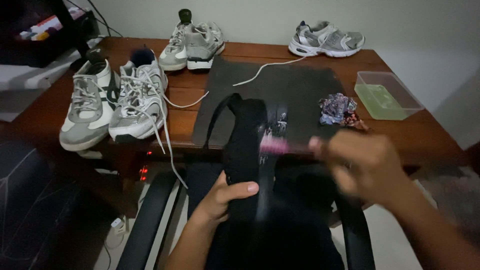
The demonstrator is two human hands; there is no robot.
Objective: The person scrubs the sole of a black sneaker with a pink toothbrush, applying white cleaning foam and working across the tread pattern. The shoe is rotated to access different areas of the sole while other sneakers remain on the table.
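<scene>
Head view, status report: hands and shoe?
Left hand grips black shoe over lap. Right hand blurred, holding pink-bristled brush against it. Nothing blocking.

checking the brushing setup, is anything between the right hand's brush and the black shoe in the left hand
Nothing visible does. The left hand grips the black shoe, and the blurred right hand puts the pink brush right at its side.

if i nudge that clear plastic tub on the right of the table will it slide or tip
The plastic tub is low and wide, so it would probably slide rather than tip. It looks thin-walled and likely light. It seems to hold something pale green, perhaps liquid, which might slosh; it sits near the table edge.
</scene>
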